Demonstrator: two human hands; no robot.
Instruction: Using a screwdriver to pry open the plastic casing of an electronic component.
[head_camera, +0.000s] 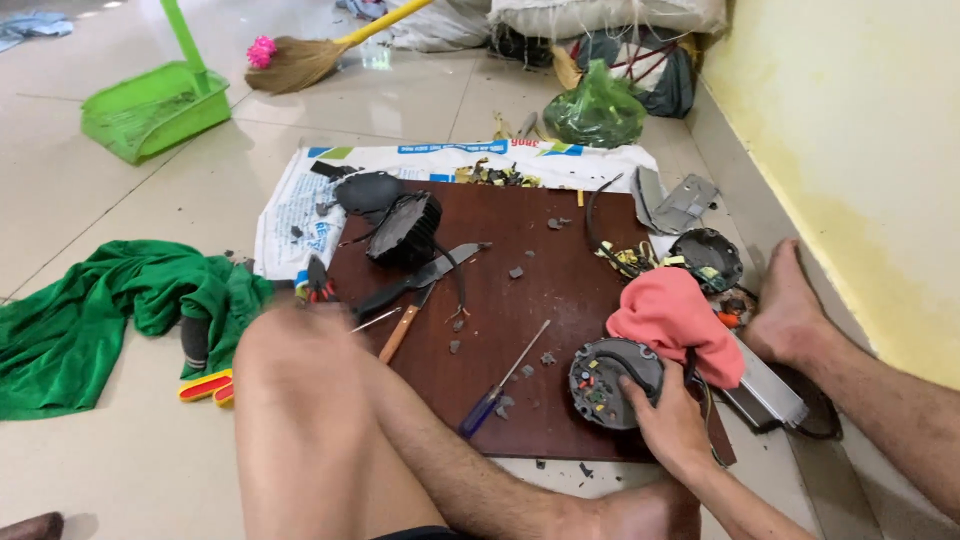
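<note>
The right hand (672, 425) closes its grip around the round circuit module (612, 382), pressing it onto the brown board (560, 290) on the floor. A pink cloth (675, 318) lies just above the grip; a blue-handled screwdriver (503, 381) lies left of it. A firm, steady hold would keep the module from sliding. The left hand is out of view.

1. I'm sitting barefoot on a tiled floor (120, 470) at home, beside a yellow wall (850, 120).
2. A broom (300, 60) and green dustpan (150, 105) lie nearby.
3. My workbench is a wooden board (545, 300) over a printed sack (300, 210).
</note>
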